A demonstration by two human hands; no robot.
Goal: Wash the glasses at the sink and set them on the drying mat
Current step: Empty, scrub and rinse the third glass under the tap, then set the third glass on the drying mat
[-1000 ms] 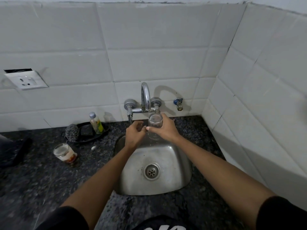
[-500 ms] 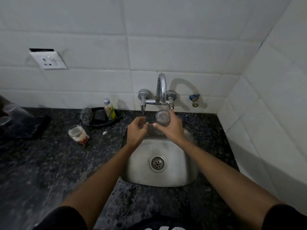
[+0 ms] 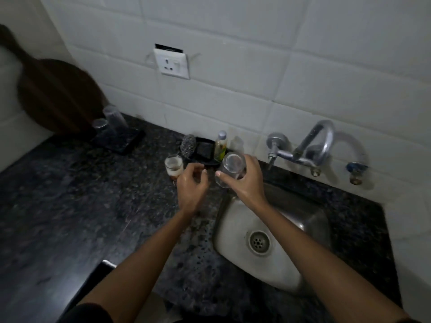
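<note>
1. The right hand grips a clear glass, fingers and thumb curled round its side. The glass is tilted, its open mouth turned up toward the camera, held above the counter's edge just left of the sink.

2. The left hand hovers just left of the right, fingers loosely curled and holding nothing. It looks wet.

3. Just beyond the left hand stands a dirty glass with a milky film and brown residue, not yet washed.

4. Far to the left of both hands, near the wall, a dark drying mat holds two clear glasses. They are blurred, but appear to be set rim down.

5. The step in hand seems to be carrying the rinsed glass to that mat. To do it well, the right hand should tip the glass over so any water drains, then travel left across the counter, passing clear of the dirty glass and the soap tray beyond it.

6. Lower it rim down onto a bare part of the mat, beside but not touching the two already there. Wet glass is slippery, so the grip should be eased only once the rim rests flat.

7. The free left hand could then reach for the dirty glass.
</note>
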